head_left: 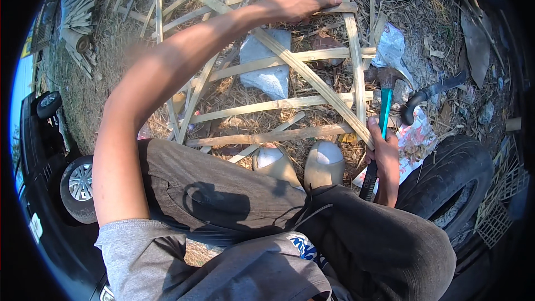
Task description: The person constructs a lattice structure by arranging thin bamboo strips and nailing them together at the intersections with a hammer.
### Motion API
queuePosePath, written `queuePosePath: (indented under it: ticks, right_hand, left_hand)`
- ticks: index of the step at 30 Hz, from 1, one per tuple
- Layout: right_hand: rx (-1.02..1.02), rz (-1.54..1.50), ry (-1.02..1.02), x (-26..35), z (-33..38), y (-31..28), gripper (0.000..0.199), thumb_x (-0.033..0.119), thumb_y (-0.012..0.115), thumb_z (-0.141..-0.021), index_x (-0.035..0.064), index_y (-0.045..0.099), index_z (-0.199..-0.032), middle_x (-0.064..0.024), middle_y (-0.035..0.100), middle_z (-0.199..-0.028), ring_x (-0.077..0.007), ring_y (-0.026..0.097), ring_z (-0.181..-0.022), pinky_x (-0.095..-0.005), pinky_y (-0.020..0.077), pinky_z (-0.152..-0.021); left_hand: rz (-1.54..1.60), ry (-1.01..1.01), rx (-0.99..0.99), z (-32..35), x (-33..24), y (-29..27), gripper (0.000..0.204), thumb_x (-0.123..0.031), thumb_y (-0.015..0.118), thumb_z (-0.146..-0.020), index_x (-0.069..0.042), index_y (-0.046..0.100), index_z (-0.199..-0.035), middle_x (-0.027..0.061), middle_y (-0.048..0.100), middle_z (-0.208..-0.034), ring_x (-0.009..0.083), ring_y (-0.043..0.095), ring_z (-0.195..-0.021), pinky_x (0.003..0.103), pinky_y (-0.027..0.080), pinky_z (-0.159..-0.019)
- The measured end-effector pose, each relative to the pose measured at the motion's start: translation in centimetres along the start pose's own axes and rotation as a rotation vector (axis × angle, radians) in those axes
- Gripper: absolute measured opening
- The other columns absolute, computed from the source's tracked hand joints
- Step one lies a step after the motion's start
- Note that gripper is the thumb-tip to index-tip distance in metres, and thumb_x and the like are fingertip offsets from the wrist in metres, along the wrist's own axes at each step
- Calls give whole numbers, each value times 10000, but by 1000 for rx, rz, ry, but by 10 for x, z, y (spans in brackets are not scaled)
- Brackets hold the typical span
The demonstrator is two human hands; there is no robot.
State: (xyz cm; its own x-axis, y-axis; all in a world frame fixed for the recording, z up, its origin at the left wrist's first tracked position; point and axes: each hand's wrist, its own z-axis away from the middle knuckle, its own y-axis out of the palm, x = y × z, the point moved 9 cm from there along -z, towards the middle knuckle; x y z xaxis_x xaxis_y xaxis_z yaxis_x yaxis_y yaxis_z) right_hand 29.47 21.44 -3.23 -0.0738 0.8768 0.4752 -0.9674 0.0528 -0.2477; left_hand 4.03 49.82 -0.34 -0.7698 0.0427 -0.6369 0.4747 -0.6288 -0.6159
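Note:
A lattice of split bamboo strips (312,56) lies in front of me, its strips crossing at slants. My left arm stretches across it, and my left hand (298,4) is closed around the end of a bamboo slat (346,8) near the far right edge. In my right hand (384,153) is a claw hammer (385,108) with a teal and black handle, its head pointing away from me. That hand is beside the lattice's near right corner, where several strip ends meet. Just right of the hammer head lies a knife (415,108) with a dark curved handle.
My shoes (326,170) stand at the lattice's near edge. A tyre (451,178) lies to the right, beside a plastic grid (504,189). Crumpled pale sheets (267,61) lie beneath the strips. Bamboo poles (78,39) are piled far left, and a dark vehicle (42,173) stands left.

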Motion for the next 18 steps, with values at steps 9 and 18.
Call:
queuePosePath:
  ticks: [9,18]
  right_hand:
    - [-12,-78,1,-14,-9,-10,480,532,623,-1013,97,538,-829,9,497,-575,-91,420,-373,-253,348,-350]
    - [-28,30,-14,-11,-12,-21,439,499,633,-1017,132,497,-818,-4,508,-591,-90,443,-419,-270,355,-375]
  left_hand:
    - [-108,-54,32,-13,11,-2,784,-832,490,-905,-116,530,-587,10,451,-549,150,501,-560,411,409,-553]
    - [-221,-113,21,25,-25,-98,612,-643,661,-939,-68,771,-759,27,582,-569,121,481,-520,345,375,-501]
